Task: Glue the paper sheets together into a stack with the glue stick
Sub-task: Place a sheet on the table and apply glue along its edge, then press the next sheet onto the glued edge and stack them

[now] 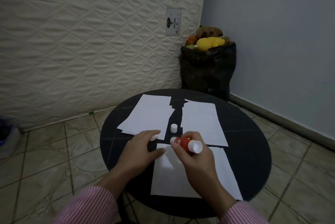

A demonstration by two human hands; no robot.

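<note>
On the round black table (253, 151) lie white paper sheets: a loose pile at the back left (148, 116), one sheet at the back right (201, 122), and one near sheet (192, 174) in front of me. My right hand (195, 160) grips a red glue stick (186, 143) with a white base, held sideways over the near sheet's top edge. My left hand (143, 149) rests flat on that sheet's upper left corner, with a small white thing under its fingertips. The white glue cap (173, 128) stands upright between the two back sheets.
A quilted mattress (90, 42) leans against the wall behind the table. A black bag (208, 71) full of soft toys stands in the corner beyond the table's far edge. Tiled floor surrounds the table.
</note>
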